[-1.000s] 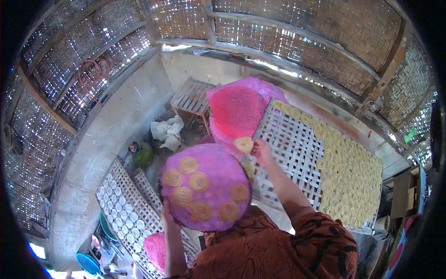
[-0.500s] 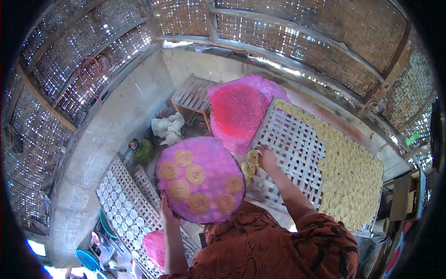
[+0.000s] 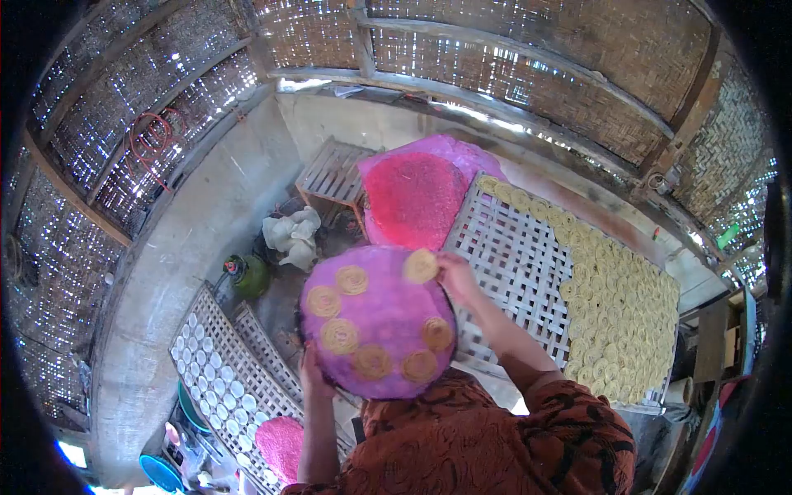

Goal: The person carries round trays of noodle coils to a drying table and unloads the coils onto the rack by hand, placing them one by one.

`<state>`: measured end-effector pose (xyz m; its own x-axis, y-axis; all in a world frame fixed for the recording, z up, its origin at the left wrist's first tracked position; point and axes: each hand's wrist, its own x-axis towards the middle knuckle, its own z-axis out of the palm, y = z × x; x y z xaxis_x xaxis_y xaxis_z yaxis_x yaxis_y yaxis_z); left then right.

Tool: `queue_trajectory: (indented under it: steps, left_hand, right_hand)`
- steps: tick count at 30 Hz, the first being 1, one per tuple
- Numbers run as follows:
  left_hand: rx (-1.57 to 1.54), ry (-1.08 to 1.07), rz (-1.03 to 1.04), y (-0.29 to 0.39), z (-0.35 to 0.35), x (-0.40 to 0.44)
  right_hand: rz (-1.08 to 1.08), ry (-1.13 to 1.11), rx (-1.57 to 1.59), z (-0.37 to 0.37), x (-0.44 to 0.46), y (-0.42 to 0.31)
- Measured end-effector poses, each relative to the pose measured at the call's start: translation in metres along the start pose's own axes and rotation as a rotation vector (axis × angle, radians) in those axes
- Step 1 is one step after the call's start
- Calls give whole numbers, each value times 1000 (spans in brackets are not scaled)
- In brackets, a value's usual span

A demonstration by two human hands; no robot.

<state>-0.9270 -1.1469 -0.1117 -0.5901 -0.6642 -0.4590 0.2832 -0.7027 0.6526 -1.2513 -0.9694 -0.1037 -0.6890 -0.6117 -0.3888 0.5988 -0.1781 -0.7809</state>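
Observation:
My left hand (image 3: 316, 375) grips the lower left rim of a round tray (image 3: 384, 309) covered with a pink-purple sheet. Several flat, pale yellow coiled noodle discs (image 3: 339, 336) lie around the tray's edge, while its middle is bare. At the tray's upper right, my right hand (image 3: 456, 279) pinches another coiled noodle disc (image 3: 421, 266) by its edge, over the sheet. Whether more discs are stacked beneath that one, I cannot tell. Just right of the tray is a woven lattice rack (image 3: 516, 260), its right part covered with rows of similar discs (image 3: 623, 318).
Behind the tray sits a pink-red mesh heap (image 3: 417, 198) on purple sheeting. A slatted wooden stand (image 3: 334, 172), a white plastic bag (image 3: 292, 235) and a green gas cylinder (image 3: 247, 275) are at back left. Another lattice rack (image 3: 264, 363) at left bears small white discs.
The tray has shifted right. The disc formerly at its middle has left that spot. My right hand, earlier beside the rim with several hanging discs, now holds a disc over the tray's upper right.

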Motion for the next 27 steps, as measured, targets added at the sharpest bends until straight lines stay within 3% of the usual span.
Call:
queue_trajectory:
  steps: [2,4,8,10,11,13,14,16,18,20,21,23,24,25,27]
  left_hand:
    - [-1,-3,32,14,-12,-6]
    - [2,-3,67,28,-20,-9]
    - [-45,-7,102,39,-30,-5]
    - [-65,-9,110,45,-21,-8]
    - [-18,3,103,43,-14,-10]
    - [28,17,101,36,2,-10]
    - [-5,11,76,28,8,-7]
    - [7,13,40,13,17,-1]
    - [39,-56,-6,0,34,3]
    - [69,-169,-59,-9,62,-1]
    - [72,-176,-62,-15,67,1]
    - [87,-182,-110,-23,75,7]
    - [22,-180,-153,-21,86,6]
    - [21,-183,-149,-22,84,9]
    - [65,-135,-115,-27,67,18]
  right_hand:
    - [-72,7,69,-43,25,-7]
    - [-329,138,-362,-68,37,-7]
    - [-243,214,-234,-90,54,10]
    - [-280,376,-867,-88,44,5]
    - [-280,374,-864,-85,41,4]
    - [-396,392,-1376,-73,31,-3]
    - [-732,317,-1452,-71,39,1]
    - [-869,134,-1332,-40,36,-1]
    - [-823,-159,-1190,26,4,-14]
    - [-1048,-312,-1156,63,-5,3]
    - [-1050,-303,-1158,66,-4,11]
    - [-1055,-270,-1531,62,10,28]
    - [-1175,-346,-1259,56,28,24]
    - [-1180,-347,-1258,45,44,25]
    - [-376,-32,-575,17,64,19]
